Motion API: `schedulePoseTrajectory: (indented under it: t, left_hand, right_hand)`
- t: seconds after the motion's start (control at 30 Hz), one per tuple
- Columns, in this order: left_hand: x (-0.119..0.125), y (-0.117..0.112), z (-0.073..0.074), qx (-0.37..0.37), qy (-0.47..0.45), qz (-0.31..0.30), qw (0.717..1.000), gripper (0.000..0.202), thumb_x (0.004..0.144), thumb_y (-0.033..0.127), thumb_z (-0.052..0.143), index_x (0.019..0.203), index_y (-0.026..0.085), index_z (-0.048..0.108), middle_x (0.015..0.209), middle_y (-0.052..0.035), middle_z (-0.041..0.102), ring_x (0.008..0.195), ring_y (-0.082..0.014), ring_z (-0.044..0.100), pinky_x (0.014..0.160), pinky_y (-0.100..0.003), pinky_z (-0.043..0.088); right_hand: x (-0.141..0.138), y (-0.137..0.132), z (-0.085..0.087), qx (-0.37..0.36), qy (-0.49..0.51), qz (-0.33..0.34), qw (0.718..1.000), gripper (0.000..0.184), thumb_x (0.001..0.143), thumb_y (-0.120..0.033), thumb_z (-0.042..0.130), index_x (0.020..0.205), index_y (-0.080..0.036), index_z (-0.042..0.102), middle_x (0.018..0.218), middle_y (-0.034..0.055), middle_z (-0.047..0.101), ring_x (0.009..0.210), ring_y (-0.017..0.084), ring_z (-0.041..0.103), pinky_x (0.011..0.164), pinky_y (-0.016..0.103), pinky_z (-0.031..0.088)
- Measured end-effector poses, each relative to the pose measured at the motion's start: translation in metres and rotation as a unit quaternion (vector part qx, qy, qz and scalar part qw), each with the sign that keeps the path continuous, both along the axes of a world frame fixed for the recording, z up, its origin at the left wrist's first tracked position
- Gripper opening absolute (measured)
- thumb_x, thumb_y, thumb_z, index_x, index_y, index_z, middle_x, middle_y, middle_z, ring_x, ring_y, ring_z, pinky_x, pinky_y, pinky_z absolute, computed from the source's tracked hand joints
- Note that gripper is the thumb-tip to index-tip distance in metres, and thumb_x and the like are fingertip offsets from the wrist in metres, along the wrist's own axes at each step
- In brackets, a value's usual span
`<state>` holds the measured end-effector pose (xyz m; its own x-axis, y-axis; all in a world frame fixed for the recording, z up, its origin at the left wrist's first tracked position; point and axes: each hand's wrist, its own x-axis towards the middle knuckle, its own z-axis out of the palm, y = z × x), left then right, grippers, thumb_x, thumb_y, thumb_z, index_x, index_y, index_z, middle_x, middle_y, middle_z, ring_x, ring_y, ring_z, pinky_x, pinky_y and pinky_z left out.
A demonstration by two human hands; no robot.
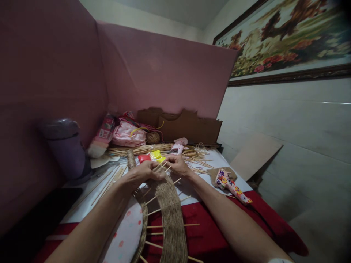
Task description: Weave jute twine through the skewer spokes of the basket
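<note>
A curved band of woven brown twine (pixel 172 219) is threaded over thin wooden sticks (pixel 155 227) that fan out from a rounded panel. White cloth with red dots (pixel 126 230) covers this panel, and twine lines its rim. My left hand (pixel 149 172) is closed around the band's far end, thumb on top. Just beside it, my right hand (pixel 177 166) has its fingers pinched together near the stick tips; what sits between them is too small to make out. Behind my left hand stands an upright roll of twine (pixel 131 160).
A flower-patterned glue gun (pixel 230 184) lies on cardboard at right. Red and yellow packets (pixel 156 155) lie just beyond my hands. Loose sticks (pixel 108 184) are at left, near a purple tumbler (pixel 67 149). Cloth bundles (pixel 128 133), a twine ball (pixel 153 137) and cardboard (pixel 189 128) line the back.
</note>
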<state>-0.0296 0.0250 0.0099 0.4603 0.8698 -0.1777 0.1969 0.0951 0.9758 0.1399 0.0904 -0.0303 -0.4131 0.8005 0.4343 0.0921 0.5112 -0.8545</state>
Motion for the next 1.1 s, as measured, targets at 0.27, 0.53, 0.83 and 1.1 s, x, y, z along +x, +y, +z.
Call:
schedulePoseTrajectory:
  t: [0.27,0.53,0.83,1.1]
  left_hand:
    - [0.003,0.001,0.001,0.006,0.018,0.015,1.000,0.035,0.051,0.034,0.078,0.072,0.012,0.059,0.060,-0.0004,0.059,0.050,-0.0104,0.053,0.049,-0.023,0.038]
    - [0.005,0.009,-0.003,0.055,0.020,0.088,0.994,0.048,0.043,0.029,0.081,0.070,0.017,0.044,0.053,0.0057,0.054,0.045,-0.0081,0.049,0.045,-0.020,0.034]
    - [0.006,0.007,-0.002,0.068,0.009,0.109,0.992,0.054,0.044,0.027,0.080,0.081,0.019,0.041,0.056,0.0068,0.056,0.044,-0.0080,0.050,0.044,-0.019,0.036]
    - [0.005,0.005,0.002,0.056,-0.002,0.099,0.994,0.055,0.045,0.030,0.080,0.085,0.019,0.044,0.058,0.0051,0.058,0.047,-0.0101,0.053,0.045,-0.020,0.038]
  right_hand:
    - [-0.001,0.001,-0.003,-0.025,0.004,0.002,1.000,0.024,0.066,-0.035,0.066,0.058,-0.013,0.059,0.056,-0.0021,0.054,0.053,0.008,0.044,0.052,0.020,0.035]
    - [-0.002,0.007,-0.009,-0.022,-0.007,-0.012,1.000,0.026,0.065,-0.035,0.066,0.053,-0.014,0.055,0.054,-0.0031,0.050,0.052,0.008,0.042,0.050,0.020,0.033]
    - [-0.002,0.007,-0.007,-0.009,-0.009,-0.028,1.000,0.023,0.065,-0.031,0.064,0.052,-0.014,0.057,0.052,-0.0033,0.048,0.050,0.007,0.039,0.047,0.019,0.030]
    - [-0.002,0.009,-0.012,0.004,-0.030,-0.032,0.999,0.024,0.067,-0.032,0.066,0.054,-0.014,0.058,0.052,-0.0040,0.049,0.049,0.008,0.041,0.048,0.019,0.030]
